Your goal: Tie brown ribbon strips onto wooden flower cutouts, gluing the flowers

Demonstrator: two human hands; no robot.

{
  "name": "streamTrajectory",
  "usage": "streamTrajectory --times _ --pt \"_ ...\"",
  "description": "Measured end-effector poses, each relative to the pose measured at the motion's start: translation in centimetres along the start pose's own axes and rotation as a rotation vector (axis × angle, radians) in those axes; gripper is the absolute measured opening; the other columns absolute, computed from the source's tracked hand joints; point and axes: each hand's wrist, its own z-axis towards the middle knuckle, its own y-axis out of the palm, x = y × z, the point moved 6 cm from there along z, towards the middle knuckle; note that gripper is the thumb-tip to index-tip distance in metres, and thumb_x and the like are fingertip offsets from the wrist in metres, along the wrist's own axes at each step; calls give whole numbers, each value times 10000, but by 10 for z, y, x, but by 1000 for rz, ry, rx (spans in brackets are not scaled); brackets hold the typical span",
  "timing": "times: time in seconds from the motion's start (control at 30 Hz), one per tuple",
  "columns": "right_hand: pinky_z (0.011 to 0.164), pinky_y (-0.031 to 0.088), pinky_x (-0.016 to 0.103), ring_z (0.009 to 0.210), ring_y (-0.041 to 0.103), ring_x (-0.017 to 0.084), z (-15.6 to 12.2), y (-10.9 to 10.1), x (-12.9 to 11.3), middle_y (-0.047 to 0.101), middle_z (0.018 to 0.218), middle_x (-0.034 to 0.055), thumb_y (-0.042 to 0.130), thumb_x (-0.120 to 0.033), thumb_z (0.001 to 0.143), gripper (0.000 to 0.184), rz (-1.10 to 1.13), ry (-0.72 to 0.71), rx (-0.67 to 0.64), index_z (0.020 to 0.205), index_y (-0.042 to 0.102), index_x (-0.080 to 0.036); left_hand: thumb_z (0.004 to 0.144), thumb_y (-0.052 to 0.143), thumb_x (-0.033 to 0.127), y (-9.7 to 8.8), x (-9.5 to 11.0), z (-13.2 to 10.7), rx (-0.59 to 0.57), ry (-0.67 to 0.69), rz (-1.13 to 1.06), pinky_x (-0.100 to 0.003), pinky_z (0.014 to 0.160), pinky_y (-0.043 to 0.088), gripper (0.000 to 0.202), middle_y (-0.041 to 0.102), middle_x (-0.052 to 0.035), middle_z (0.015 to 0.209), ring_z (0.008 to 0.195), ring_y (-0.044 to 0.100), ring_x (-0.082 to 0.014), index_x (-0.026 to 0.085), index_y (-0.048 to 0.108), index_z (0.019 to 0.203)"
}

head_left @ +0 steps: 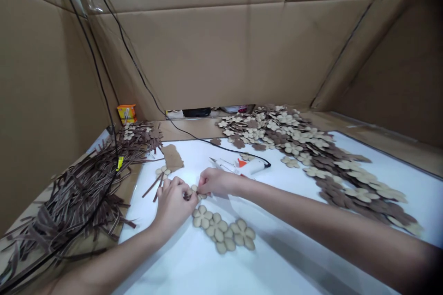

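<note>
My left hand (172, 205) and my right hand (215, 181) meet over the white board (290, 258), fingers pinched together on a small beige flower cut-out (194, 191) with a dark strip at its edge. Just below my hands lies a joined cluster of beige flower cut-outs (224, 232). A white glue gun (242, 166) lies just behind my right hand, its black cord running up to the left. Another flower with brown strips (161, 176) lies left of my left hand.
A large heap of brown strips (79, 193) fills the left side. A long pile of beige and brown flower cut-outs (311, 152) runs along the right. A scrap of cardboard (172, 156) and a small yellow box (126, 114) sit at the back. Cardboard walls surround everything.
</note>
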Motion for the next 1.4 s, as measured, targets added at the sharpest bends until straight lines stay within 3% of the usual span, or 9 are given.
streamTrajectory --times 0.57,0.73,1.03,1.2,1.4 --pt "621 498 269 693 588 112 -3 -3 -9 619 828 6 538 -296 860 185 37 23 -38 855 599 -121 756 514 263 -2 1 0 1 1 -19 -398 794 327 205 587 -24 850 935 458 -241 191 557 569" --pt "578 470 243 617 554 92 -3 -4 -10 589 725 -21 548 -285 851 185 71 -10 -22 772 586 -122 753 521 251 -2 2 0 12 9 -14 -384 809 319 191 585 -13 846 928 456 -225 189 557 576" --pt "476 336 200 505 461 87 -4 -10 -10 517 502 -45 572 -178 667 85 113 -32 28 589 586 -148 759 523 249 -2 2 0 3 -4 -25 -388 810 320 209 581 -20 846 932 452 -233 186 544 561" --pt "467 331 194 529 474 98 -1 -11 -6 563 541 -23 559 -225 614 97 93 -20 30 618 617 -146 745 532 245 -2 1 0 20 -19 -51 -384 817 308 202 580 -14 827 941 443 -234 188 532 551" --pt "479 342 195 564 512 116 -6 -15 -9 613 597 -1 545 -243 651 149 9 -67 63 695 647 -145 740 530 252 -2 1 -1 33 -4 -55 -379 821 305 189 581 -19 836 927 445 -232 192 546 562"
